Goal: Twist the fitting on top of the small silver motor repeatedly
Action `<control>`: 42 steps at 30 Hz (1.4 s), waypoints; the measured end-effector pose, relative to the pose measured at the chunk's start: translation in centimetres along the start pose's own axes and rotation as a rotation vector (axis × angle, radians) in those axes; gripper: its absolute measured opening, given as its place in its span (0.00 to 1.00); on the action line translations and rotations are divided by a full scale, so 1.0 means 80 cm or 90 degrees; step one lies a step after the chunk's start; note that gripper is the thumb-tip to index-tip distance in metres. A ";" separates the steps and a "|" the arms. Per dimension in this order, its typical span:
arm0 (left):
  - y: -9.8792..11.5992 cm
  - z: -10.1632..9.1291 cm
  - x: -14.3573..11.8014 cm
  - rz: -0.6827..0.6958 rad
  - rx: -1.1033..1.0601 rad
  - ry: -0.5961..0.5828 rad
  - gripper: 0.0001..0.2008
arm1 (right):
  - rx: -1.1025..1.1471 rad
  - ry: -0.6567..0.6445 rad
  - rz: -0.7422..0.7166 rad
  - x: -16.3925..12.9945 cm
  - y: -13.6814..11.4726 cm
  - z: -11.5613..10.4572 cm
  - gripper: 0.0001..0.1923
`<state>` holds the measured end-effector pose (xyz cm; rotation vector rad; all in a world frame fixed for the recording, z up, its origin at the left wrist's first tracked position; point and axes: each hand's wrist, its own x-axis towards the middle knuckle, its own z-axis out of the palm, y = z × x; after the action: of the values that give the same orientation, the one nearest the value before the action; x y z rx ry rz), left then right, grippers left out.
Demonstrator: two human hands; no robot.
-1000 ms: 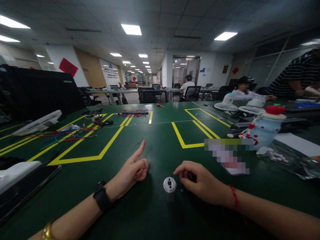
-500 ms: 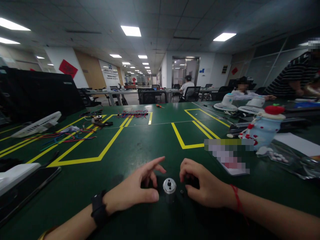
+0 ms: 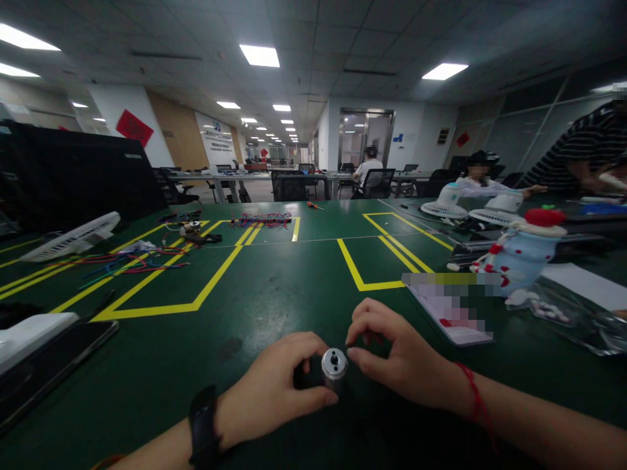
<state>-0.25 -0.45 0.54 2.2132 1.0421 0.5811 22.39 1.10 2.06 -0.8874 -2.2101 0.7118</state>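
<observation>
Where the fingers [image 3: 321, 397] of the left hand [image 3: 274, 391] curl in from the left, they wrap the side of a small silver cylinder [image 3: 334, 366], thumb low and in front, the other fingers closed round its far side. It stands upright on the green bench [image 3: 294, 287], near the front edge, its round top showing a dark hole in the middle. From the right, the right hand [image 3: 399, 362] meets it: thumb and forefinger are pinched narrow just beside the cylinder's top rim, touching or nearly touching it; whether they hold anything small between them cannot be told. So the cylinder sits between the two hands, gripped by the left.

A black watch [image 3: 203, 424] sits on the left wrist and a red string [image 3: 473, 398] on the right.

Further out, a dark phone [image 3: 53, 365] lies flat at the left beside a white object [image 3: 29, 329]. Yellow tape lines [image 3: 206, 287] mark rectangles on the bench top. To the right lies a blurred card [image 3: 453, 307], and past it a pale blue knitted bottle cover with a red top [image 3: 526, 251] next to a clear plastic bag [image 3: 573, 320]. At the far left are loose coloured wires [image 3: 127, 264] and a white fan grille [image 3: 73, 238]; a second bundle of wires [image 3: 262, 220] lies further back. Other people [image 3: 477, 179] sit at the right end of the bench, with white fans [image 3: 448, 202] before them.
</observation>
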 end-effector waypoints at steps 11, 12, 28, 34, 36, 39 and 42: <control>0.001 0.002 0.001 0.006 0.018 -0.005 0.11 | -0.049 -0.023 -0.050 0.000 -0.020 0.003 0.08; 0.002 0.002 0.001 0.003 0.020 -0.003 0.11 | -0.026 -0.003 -0.035 -0.001 -0.015 0.001 0.07; 0.002 0.003 -0.003 -0.003 -0.017 0.005 0.11 | 0.006 -0.019 0.157 0.000 0.037 0.006 0.08; -0.001 0.005 -0.002 -0.005 -0.001 0.014 0.10 | 0.006 -0.031 0.009 -0.001 0.002 -0.002 0.10; -0.002 0.006 -0.002 -0.007 0.005 0.015 0.11 | 0.012 -0.033 -0.032 0.000 -0.012 -0.002 0.09; -0.003 0.007 -0.003 -0.005 0.010 0.017 0.10 | 0.018 -0.041 -0.048 0.001 -0.023 0.005 0.08; -0.002 0.008 -0.003 -0.001 0.010 0.020 0.09 | 0.066 -0.001 -0.009 0.003 -0.019 0.012 0.04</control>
<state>-0.11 -0.78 -0.06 2.2235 1.0682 0.6109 20.95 0.11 2.55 -0.8186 -2.1573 0.8127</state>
